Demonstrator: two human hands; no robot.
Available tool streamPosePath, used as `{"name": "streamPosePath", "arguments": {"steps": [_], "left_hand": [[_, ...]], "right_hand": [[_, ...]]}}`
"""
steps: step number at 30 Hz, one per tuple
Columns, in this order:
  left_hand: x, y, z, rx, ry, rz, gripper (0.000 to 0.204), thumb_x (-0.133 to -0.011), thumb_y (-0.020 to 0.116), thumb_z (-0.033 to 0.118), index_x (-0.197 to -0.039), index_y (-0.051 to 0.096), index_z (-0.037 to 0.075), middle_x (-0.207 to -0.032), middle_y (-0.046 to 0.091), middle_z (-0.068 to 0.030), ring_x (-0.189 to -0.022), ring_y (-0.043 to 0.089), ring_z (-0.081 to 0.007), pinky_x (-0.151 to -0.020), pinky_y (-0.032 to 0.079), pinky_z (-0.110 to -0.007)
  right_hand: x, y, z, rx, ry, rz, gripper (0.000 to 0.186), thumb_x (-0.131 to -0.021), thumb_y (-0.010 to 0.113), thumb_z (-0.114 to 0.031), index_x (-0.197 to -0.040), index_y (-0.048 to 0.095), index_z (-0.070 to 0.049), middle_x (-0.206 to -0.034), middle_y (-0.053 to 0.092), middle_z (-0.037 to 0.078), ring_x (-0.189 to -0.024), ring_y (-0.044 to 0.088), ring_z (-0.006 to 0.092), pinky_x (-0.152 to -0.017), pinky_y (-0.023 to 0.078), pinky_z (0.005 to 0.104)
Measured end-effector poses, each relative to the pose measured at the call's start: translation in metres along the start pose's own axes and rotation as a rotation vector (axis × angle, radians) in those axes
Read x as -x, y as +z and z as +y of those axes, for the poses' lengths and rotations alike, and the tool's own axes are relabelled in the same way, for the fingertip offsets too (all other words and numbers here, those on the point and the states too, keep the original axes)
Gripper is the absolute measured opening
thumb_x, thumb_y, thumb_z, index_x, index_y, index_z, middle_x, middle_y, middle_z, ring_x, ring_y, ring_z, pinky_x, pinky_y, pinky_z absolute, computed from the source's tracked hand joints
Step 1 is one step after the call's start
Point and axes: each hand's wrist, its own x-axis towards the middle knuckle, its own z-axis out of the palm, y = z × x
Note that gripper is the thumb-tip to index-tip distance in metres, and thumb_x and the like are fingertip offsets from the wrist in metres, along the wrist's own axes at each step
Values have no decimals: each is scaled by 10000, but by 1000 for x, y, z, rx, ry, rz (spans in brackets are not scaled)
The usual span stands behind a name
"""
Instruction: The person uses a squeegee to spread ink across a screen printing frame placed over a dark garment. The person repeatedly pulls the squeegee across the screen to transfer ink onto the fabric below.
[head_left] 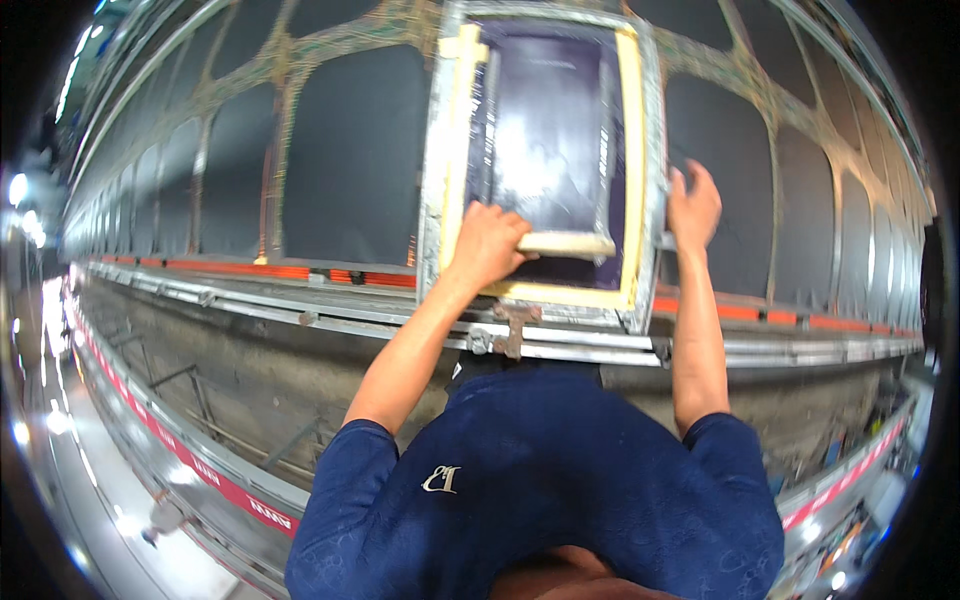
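A pale bar (568,244) is inside the metal frame (653,130), over its glossy dark-purple screen (545,110); the left hand (490,243) has its fingers wrapped round the bar's left end. The right hand (694,208), fingers parted, hovers beside the frame.

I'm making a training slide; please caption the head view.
Left hand grips a pale bar within a grey frame; the right hand is beside the frame's right edge.

Lettering (440,480) on shirt (600,480), red strip (238,494)
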Motion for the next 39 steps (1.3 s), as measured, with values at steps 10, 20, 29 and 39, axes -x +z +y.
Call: {"name": "streamPosePath", "arguments": {"steps": [10,20,29,39], "left_hand": [[24,-4,2,-15,13,10,222,-671,832,194,-847,706,146,-865,682,9,-910,619,-214,-849,422,-391],[8,6,-9,105,27,65,201,-696,829,211,-850,718,145,-844,684,-24,-856,625,-265,-794,426,-415],[12,-7,-5,75,45,39,302,-674,846,164,-947,719,133,-970,710,19,-868,613,-226,-804,416,-390],[39,-58,-24,137,31,142,442,-608,806,88,-1040,727,140,-1037,734,24,-879,636,-219,-802,459,-388]], "right_hand": [[16,26,53,-61,199,-145,374,-962,653,-409,-962,702,-38,-920,730,150,-863,687,303,-817,512,414],[6,36,54,-11,290,-90,358,-930,662,-424,-966,716,-72,-910,722,171,-855,696,326,-808,522,410],[10,16,39,-76,346,-81,336,-919,685,-390,-919,681,-54,-747,669,162,-706,667,288,-697,499,396],[-4,-51,-57,-231,198,-65,281,-965,686,-312,-925,691,-35,-773,641,50,-703,543,127,-677,473,325]]}}
